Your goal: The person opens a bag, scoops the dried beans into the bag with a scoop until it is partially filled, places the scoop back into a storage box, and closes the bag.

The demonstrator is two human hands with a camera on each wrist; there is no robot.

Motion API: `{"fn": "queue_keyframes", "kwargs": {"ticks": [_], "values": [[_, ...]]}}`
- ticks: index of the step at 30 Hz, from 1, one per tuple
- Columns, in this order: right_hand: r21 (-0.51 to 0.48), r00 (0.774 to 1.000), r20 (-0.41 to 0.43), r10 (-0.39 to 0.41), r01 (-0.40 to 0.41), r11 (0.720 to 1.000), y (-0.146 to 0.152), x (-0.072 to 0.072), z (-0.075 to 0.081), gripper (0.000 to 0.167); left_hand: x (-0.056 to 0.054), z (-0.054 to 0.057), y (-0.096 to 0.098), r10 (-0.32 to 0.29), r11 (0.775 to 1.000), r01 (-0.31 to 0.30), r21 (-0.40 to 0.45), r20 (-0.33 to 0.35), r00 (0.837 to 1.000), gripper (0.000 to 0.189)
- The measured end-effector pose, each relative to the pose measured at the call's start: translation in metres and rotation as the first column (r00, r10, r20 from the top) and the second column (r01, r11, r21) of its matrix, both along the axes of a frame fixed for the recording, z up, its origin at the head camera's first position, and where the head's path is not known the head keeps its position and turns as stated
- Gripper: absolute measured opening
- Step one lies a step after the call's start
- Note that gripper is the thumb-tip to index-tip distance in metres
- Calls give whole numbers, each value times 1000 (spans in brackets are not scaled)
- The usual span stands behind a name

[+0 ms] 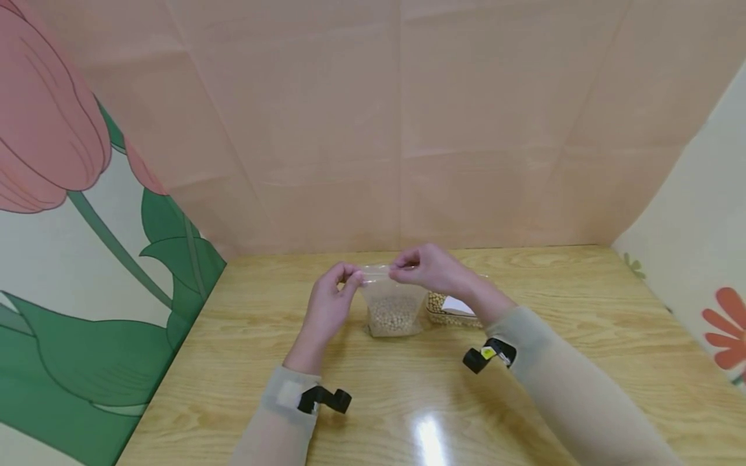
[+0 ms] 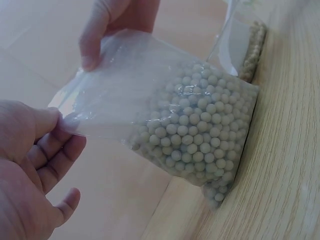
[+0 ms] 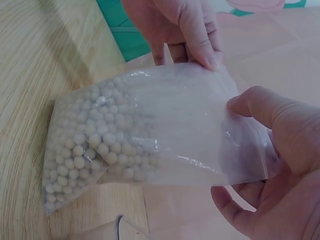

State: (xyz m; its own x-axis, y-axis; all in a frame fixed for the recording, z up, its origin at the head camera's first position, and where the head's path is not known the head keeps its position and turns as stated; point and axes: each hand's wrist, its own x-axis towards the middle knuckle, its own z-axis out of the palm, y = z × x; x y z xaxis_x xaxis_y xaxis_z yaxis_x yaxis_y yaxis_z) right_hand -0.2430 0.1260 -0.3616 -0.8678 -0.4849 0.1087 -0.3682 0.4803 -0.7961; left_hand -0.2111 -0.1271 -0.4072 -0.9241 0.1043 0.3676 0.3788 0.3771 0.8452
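Note:
A clear zip bag [image 1: 395,314], its lower half filled with small round pale beads [image 2: 200,125], stands upright on the wooden table. My left hand [image 1: 332,298] pinches the bag's top left corner between thumb and fingers. At the top edge toward the right, my right hand [image 1: 431,268] pinches the plastic between its thumb and index finger. In the right wrist view, the upper part of the bag [image 3: 185,125] stretches between the two hands and holds no beads.
Just behind the bag to the right is a clear container [image 1: 454,317] of similar beads, with a white piece [image 1: 457,306] on it, partly hidden by my right arm. The wooden table [image 1: 245,362] meets a pink cloth backdrop [image 1: 326,162].

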Motion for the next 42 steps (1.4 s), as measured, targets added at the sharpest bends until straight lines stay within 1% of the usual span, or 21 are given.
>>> {"fn": "queue_keyframes", "kwargs": {"ticks": [9, 13, 22, 30, 38, 42], "values": [[-5, 999, 23, -31, 32, 999, 9, 1, -2, 22, -1, 0, -1, -11, 1000, 10, -15, -29, 1000, 15], [-14, 999, 23, -32, 32, 999, 12, 3, -3, 22, 0, 0, -1, -11, 1000, 10, -20, -35, 999, 15], [17, 998, 14, -61, 61, 998, 23, 7, -1, 21, 1, 2, -1, -24, 1000, 24, -19, -10, 1000, 17], [26, 998, -8, -69, 69, 997, 36, 7, -6, 25, -1, 2, -1, -15, 1000, 15, -17, -1, 1000, 17], [27, 995, -7, -96, 96, 995, 48, 7, -8, 21, -1, 0, -3, -9, 1000, 9, -15, 9, 1000, 16], [35, 994, -7, -108, 108, 994, 54, 7, -9, 21, -2, 1, -3, -7, 1000, 7, -10, 11, 1000, 15]]}}
